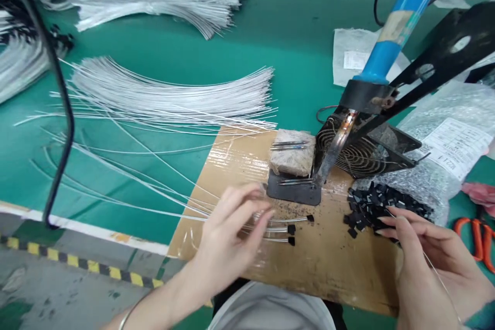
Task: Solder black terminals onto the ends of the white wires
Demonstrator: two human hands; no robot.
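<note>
My left hand (235, 229) is bent over several white wires (154, 193), its thumb and fingers curled around them, with slight blur at the fingertips. To its right, wire ends capped with small black connectors (291, 229) lie on the cardboard. My right hand (429, 252) pinches a thin strand of solder wire (439, 281) that trails back across the palm. Its fingertips are at the edge of a pile of small black connectors (381, 203). A soldering iron with a blue handle (398, 26) hangs in a stand, its tip pointing down between my hands.
Behind the wires lie bundles of white wire (174, 90). A sponge-like block (293, 152) sits beside the iron, near a black fan (359, 147). Plastic bags (444, 139) and orange-handled scissors (477, 237) are at right. A black cable (65, 93) hangs at left.
</note>
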